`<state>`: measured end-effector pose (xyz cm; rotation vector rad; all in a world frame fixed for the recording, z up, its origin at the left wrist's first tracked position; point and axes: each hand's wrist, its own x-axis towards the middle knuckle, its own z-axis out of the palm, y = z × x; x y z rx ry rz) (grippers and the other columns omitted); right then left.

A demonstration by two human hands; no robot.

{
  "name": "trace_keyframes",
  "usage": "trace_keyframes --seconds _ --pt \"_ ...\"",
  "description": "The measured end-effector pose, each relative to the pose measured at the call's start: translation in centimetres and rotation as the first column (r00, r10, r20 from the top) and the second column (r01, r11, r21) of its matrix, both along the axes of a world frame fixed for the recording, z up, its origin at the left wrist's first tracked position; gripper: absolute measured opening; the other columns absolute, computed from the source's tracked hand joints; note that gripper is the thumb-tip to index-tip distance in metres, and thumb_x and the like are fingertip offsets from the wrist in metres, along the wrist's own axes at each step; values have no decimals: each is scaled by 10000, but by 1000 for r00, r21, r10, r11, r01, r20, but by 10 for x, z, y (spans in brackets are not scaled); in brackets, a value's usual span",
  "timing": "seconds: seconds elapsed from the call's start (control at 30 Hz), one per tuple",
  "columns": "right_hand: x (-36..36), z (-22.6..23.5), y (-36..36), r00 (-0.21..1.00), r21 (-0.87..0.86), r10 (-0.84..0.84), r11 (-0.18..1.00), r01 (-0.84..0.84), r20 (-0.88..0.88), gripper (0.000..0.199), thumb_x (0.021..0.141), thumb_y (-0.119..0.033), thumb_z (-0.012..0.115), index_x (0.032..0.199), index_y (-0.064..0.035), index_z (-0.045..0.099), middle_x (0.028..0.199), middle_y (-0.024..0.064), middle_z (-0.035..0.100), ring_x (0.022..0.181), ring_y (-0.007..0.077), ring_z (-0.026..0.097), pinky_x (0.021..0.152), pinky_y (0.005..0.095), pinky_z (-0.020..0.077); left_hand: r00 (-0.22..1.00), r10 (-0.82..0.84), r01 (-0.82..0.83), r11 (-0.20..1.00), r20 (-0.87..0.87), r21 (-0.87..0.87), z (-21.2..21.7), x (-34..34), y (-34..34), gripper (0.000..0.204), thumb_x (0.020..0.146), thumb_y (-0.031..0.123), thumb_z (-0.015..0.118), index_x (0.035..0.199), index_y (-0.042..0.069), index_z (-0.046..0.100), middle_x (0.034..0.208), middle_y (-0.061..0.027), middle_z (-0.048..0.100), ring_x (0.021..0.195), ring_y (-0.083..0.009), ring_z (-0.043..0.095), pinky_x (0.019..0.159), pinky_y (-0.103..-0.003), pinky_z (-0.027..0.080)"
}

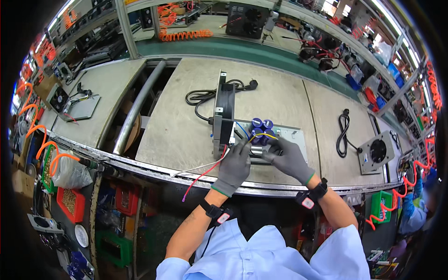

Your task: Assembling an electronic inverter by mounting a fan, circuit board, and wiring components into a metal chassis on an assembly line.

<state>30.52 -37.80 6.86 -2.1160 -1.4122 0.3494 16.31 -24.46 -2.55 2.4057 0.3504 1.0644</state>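
Observation:
Both my hands wear grey gloves and work over a metal chassis (295,137) on the bench. An upright panel with a black fan frame (226,101) stands at its left end. A yellow wire (262,134) arches between my hands, in front of several purple cylindrical capacitors (257,122). The fingers of my left hand (234,168) close around its left end. My right hand (291,161) has its fingers bent at the other end; its exact grip is partly hidden. A blue wire (242,129) rises beside the capacitors. White (200,166) and red wires (200,177) trail past my left hand over the bench edge.
A coiled black power cord (200,96) lies behind the panel. At right sits another fan unit (375,151) with its cord (343,133); a further fan assembly (58,99) is at far left. A metal roller (140,107) spans a bench gap. Orange coiled hoses (35,135) hang nearby.

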Motion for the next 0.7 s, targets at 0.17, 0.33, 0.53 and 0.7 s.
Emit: trace_keyframes --seconds 0.17,0.33,0.53,0.7 --pt "4 18 28 903 182 -92 966 183 -420 236 929 -148 667 1106 3 708 879 79 728 770 113 653 722 281 530 998 44 -42 998 -50 43 4 -2 -6 423 814 46 608 1235 33 568 1293 -169 589 1027 -351 626 876 -430 538" --pt "43 34 86 997 112 70 992 -66 -31 221 861 -146 670 1014 -6 745 911 174 740 816 258 723 778 346 557 982 150 -139 985 -112 106 9 0 -8 404 801 64 623 1201 26 575 1278 -159 595 1015 -334 626 833 -425 547" --pt "75 19 162 966 -176 258 950 -259 -31 214 795 -156 705 942 -9 753 841 156 741 746 245 706 726 357 550 934 289 -259 953 -212 157 15 0 -13 397 785 206 671 1133 41 575 1247 -154 597 1010 -333 614 783 -462 532" --pt "79 -18 198 968 -274 249 929 -250 -39 164 705 -166 746 816 -47 764 803 170 731 712 298 697 705 385 550 907 312 -302 950 -281 80 14 -3 -13 581 794 279 691 1285 26 510 1274 -146 591 1085 -336 581 847 -501 480"
